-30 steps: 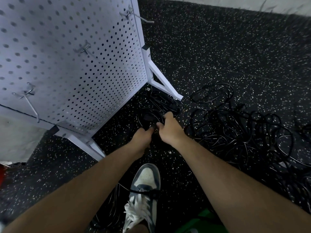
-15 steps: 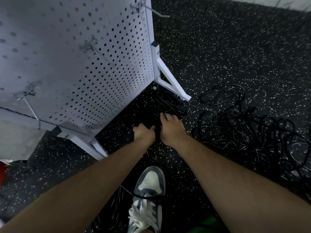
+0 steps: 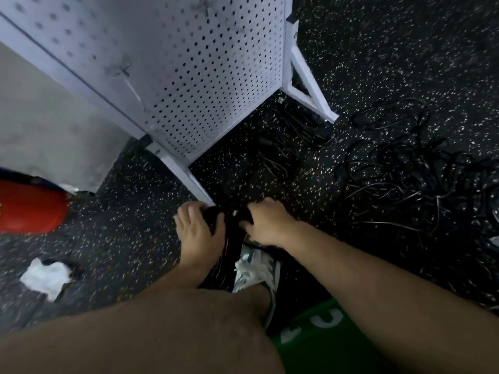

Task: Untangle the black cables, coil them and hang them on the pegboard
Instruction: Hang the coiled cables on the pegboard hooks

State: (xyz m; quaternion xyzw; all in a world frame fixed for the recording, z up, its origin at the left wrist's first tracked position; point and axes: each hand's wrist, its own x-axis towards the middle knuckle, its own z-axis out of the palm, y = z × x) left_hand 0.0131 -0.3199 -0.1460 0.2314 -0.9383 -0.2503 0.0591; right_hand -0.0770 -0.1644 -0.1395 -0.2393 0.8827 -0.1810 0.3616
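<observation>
black cable bundle point(image 3: 232, 225), left hand point(image 3: 198, 230) fingers curled round, right hand point(image 3: 266, 225) gripping

A bundle of thin black cable point(image 3: 233, 220) is gripped between the left hand point(image 3: 195, 228) and the right hand point(image 3: 270, 224), just in front of the near leg of the white perforated metal pegboard point(image 3: 205, 76), which stands upright on angled white legs. A large loose tangle of black cables point(image 3: 415, 179) sprawls to the right, and a smaller heap of black cable point(image 3: 305, 125) lies by the pegboard's far leg.

The hands point(image 3: 195, 229) have apparently drawn the cable bundle point(image 3: 233, 234) back over the shoe point(image 3: 256, 268).
</observation>
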